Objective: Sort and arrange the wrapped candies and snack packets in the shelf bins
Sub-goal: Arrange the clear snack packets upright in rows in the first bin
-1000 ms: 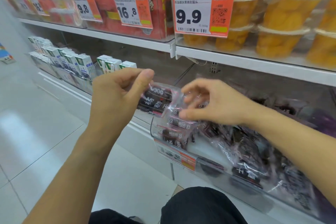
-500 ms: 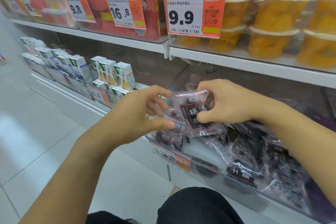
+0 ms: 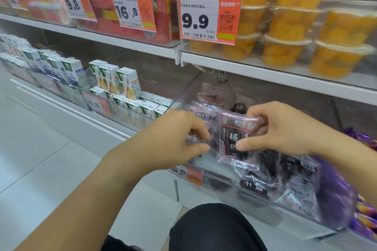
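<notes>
Pinching a dark packet (image 3: 234, 140) marked "杨", right hand (image 3: 285, 128) grip clamps it; left hand (image 3: 173, 140) grip clamps neighbouring packets (image 3: 201, 111).

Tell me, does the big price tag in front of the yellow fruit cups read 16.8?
No, the price tag in front of the yellow fruit cups reads 9.9; the 16.8 tag sits further left, before a red box.

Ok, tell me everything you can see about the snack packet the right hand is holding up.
The snack packet is a clear, glossy plastic pouch with pink sealed edges, a dark panel printed with white Chinese characters and dark contents. It stands upright, facing the camera, above the clear shelf bin. The right hand pinches its right edge, thumb in front. The left hand grips neighbouring packets beside it.
</notes>
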